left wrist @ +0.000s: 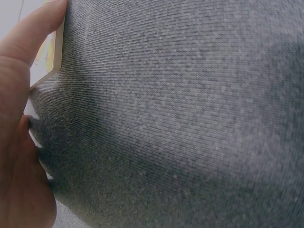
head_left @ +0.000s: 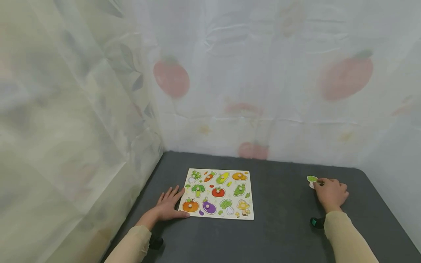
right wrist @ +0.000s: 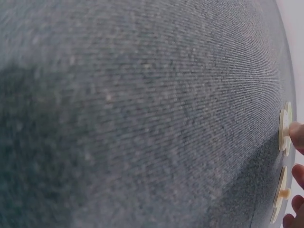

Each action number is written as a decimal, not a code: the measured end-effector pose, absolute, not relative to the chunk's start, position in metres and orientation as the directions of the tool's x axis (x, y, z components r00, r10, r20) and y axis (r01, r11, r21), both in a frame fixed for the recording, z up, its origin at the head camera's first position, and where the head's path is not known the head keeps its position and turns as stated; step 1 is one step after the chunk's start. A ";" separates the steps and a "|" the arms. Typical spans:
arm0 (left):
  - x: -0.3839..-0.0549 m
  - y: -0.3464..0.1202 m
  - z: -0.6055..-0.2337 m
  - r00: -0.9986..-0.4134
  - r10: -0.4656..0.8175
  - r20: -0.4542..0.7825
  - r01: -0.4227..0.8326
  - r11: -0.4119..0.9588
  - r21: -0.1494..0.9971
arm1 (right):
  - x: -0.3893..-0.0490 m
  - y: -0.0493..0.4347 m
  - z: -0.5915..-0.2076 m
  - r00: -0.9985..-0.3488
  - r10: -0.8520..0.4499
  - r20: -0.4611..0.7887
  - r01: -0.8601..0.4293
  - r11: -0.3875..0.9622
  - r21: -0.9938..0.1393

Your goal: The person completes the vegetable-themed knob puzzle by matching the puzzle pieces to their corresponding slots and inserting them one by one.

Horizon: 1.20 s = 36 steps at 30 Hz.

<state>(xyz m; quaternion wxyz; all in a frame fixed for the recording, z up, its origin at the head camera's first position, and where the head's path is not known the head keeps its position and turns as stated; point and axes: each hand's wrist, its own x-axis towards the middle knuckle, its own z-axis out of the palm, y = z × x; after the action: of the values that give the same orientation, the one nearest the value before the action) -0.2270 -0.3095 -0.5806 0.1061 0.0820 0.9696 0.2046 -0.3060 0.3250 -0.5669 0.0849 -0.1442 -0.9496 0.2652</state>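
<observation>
My left hand (head_left: pixel 167 205) lies with fingers spread at the left edge of a pale wooden knob puzzle board (head_left: pixel 227 193) printed with vegetables. Its thumb reaches along the front corner, and the board's corner (left wrist: pixel 58 52) shows beside that thumb in the left wrist view. Far to the right, my right hand (head_left: pixel 331 193) has curled fingers and pinches the knob of a green-and-white vegetable puzzle piece (head_left: pixel 311 179), low over the table. Under the same hand, the right wrist view shows another knobbed puzzle piece (right wrist: pixel 280 194). Most of that second piece is hidden from the head view.
A dark grey cloth-covered table (head_left: pixel 279 233) carries everything. Printed sheet walls stand at the left (head_left: pixel 82 128), the back (head_left: pixel 210 135) and the right. Both wrists wear dark camera mounts, the right one (head_left: pixel 317 223) close to the tabletop.
</observation>
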 end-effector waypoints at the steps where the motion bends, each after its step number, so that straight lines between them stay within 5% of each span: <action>1: -0.227 -0.310 -0.582 -0.964 0.204 -0.170 0.118 0.903 0.413 | -0.306 0.325 -0.567 -0.944 0.321 0.080 0.233 0.817 -0.527; 36: -0.226 -0.310 -0.581 -0.963 0.215 -0.164 0.131 0.901 0.413 | -0.315 0.324 -0.570 -0.941 0.331 0.076 0.253 0.834 -0.491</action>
<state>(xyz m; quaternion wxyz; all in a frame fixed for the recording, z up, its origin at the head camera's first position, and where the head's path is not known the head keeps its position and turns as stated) -0.2260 -0.3099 -0.5807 0.1035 0.0892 0.9695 0.2037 -0.3147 0.3240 -0.5704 0.0792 -0.1530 -0.9542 0.2444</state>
